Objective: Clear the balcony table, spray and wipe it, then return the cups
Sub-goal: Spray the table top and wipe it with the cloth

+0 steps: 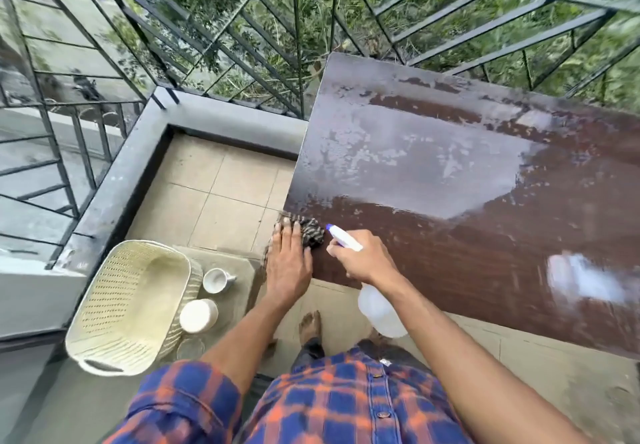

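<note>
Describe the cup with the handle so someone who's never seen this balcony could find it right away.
Start at the cream woven basket on the low grey ledge left of the brown table. Just right of the basket stand two white cups. The handled cup is the farther, open one; the nearer white cup shows no handle.

Soft, even daylight fills the scene, with only faint shadows. The wet table [450, 173] throws back broad pale glare, strongest at a white patch near its right edge. Wide-angle distortion bends the railing [242, 28] at the edges. Motion blur smears the foliage [571, 73] on the right.
</note>
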{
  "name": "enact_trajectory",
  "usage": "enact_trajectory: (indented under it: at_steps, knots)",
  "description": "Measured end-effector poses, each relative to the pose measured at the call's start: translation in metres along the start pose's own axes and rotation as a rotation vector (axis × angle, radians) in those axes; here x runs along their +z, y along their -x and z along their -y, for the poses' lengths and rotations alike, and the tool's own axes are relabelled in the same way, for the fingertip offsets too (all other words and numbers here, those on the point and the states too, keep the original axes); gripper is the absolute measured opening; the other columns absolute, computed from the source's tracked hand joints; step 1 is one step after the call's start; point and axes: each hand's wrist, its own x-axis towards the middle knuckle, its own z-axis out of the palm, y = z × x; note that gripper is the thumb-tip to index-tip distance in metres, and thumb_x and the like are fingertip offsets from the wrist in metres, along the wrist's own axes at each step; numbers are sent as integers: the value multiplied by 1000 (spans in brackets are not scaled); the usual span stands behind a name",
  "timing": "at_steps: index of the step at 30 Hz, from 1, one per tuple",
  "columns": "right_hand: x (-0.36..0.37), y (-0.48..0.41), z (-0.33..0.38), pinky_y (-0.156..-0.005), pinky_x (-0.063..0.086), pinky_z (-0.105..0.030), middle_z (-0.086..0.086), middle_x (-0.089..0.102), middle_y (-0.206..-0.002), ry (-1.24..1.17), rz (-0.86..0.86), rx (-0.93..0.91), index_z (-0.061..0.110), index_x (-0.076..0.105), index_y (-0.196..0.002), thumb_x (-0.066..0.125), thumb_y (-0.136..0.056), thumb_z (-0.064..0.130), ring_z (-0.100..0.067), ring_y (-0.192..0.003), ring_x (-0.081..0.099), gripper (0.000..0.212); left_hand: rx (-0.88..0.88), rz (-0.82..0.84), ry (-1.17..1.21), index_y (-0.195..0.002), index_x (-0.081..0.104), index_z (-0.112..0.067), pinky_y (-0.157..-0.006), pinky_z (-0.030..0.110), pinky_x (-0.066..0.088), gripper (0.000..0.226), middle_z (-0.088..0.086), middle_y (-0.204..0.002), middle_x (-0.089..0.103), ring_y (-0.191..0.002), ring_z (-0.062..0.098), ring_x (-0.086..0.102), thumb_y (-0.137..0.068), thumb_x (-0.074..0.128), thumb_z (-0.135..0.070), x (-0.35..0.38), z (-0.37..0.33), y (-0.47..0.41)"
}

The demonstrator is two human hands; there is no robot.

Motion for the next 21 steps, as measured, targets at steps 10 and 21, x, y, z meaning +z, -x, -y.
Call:
enact_trajectory:
  at_steps: [10, 21]
  knots:
    - [-25, -55, 12, -85, 62, -47, -2, 74, -76, -12, 20, 22, 21, 75, -85, 68, -85, 35, -37, -80, 76, 16, 128, 20, -27, -151, 36, 1, -124, 46, 18, 66, 23, -159, 31, -149, 38, 26, -96, 28, -36, -12, -31, -117]
    - [-137, -205, 44, -88, 62, -45, -14, 79, -90, 6, -2, -16, 14, 72, -88, 65, -90, 35, -39, -88, 77, 23, 103, 64, -45, -151, 35, 0, -123, 49, 19, 74, 25, -159, 30, -148, 41, 26, -91, 28, -43, -34, -93, -338]
